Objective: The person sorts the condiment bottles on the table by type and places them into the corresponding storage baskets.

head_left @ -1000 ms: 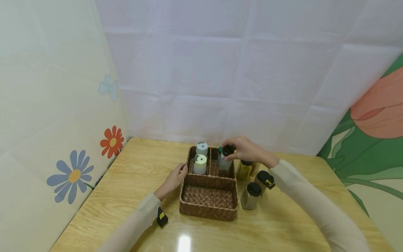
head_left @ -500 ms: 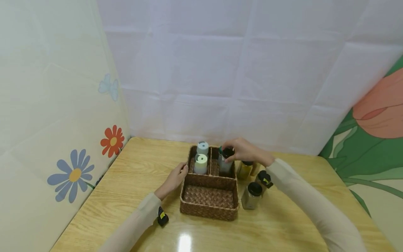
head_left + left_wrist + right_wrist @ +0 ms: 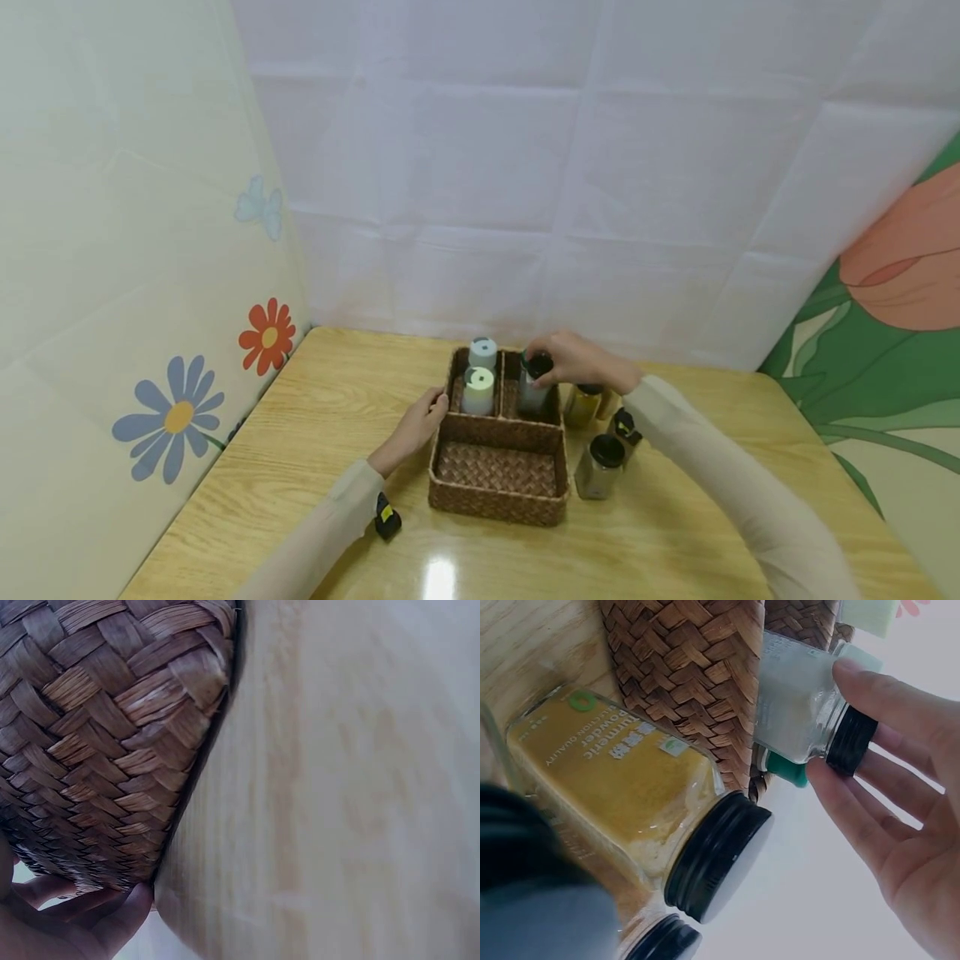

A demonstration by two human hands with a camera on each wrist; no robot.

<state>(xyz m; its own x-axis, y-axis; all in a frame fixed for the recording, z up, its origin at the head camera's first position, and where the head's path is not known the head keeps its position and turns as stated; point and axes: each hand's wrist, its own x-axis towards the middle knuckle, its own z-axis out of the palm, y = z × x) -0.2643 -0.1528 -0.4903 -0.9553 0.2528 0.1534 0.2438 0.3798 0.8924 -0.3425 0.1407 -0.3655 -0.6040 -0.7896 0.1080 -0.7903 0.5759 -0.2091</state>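
A brown woven basket (image 3: 498,512) with three compartments stands on the table. My right hand (image 3: 573,360) pinches a clear jar (image 3: 791,705) by its black cap (image 3: 851,740) and neck, thumb on one side and fingers on the other. The jar is upright in the back right compartment, its lower part hidden by the basket wall. Close beside it in that compartment shows a green cap (image 3: 786,769). My left hand (image 3: 411,427) rests against the basket's left side, fingertips touching the weave. Two pale-capped bottles, one blue (image 3: 483,353) and one yellow-green (image 3: 478,392), stand in the back left compartment.
Right of the basket stand a black-capped jar of yellow turmeric powder (image 3: 615,772), a jar with a black lid (image 3: 600,468) in front, and others partly hidden by the right wrist. Behind the table (image 3: 360,367) hangs a white cloth (image 3: 480,208); a flowered cloth is at the left.
My right hand and the jar it holds have shifted slightly left and settled lower in the back right compartment. The left hand keeps its place at the basket.
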